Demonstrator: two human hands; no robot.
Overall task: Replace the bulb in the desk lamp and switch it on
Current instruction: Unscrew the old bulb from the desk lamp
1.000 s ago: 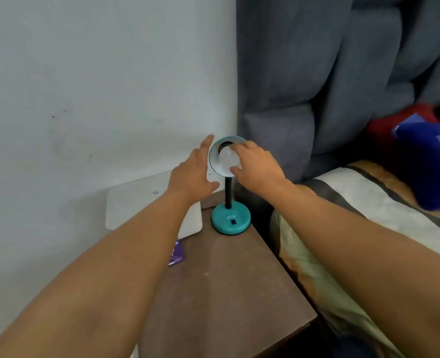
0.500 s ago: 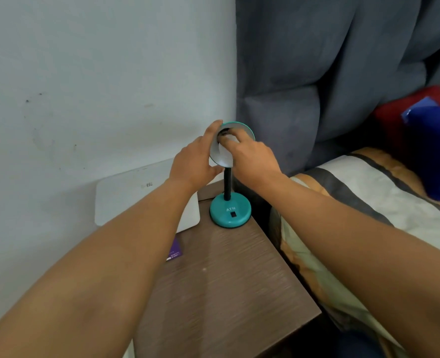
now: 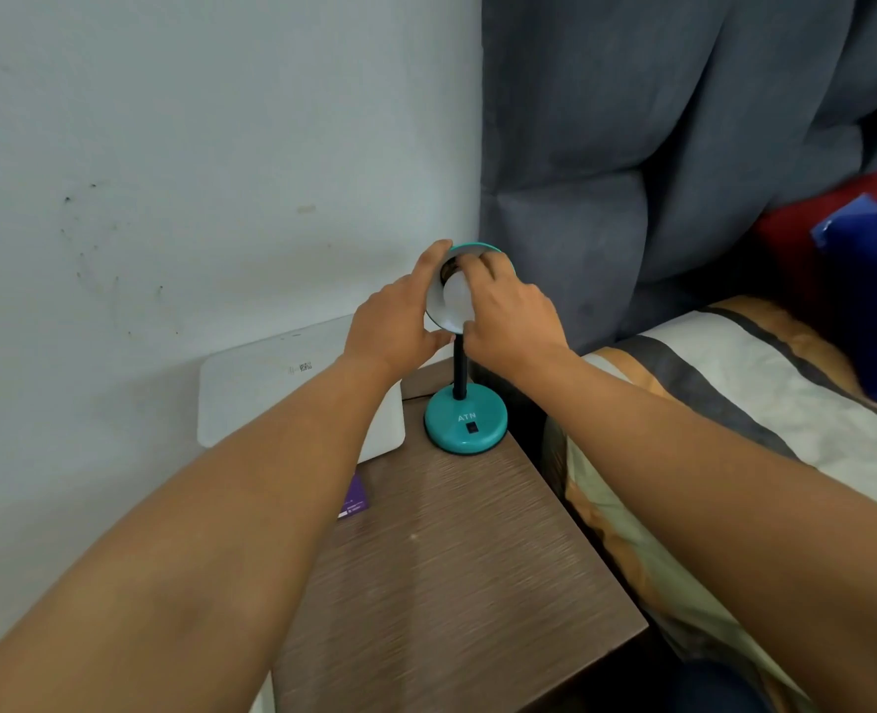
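A small teal desk lamp stands at the far end of a brown bedside table, with a round base, a black stem and a shade tilted towards me. A white bulb sits inside the shade. My left hand grips the shade's left rim, fingers over the top and thumb below. My right hand is shut on the bulb, its fingers reaching into the shade and hiding the socket. A black switch shows on the base. The bulb is not lit.
A white flat box leans against the wall behind the table's left side, and a purple card lies by it. A bed with a striped cover borders the table on the right, under a grey padded headboard.
My left hand closed from open beside the shade onto its rim. My right hand's fingers have shifted around the bulb inside the shade, and more of the bulb shows than half a second ago.
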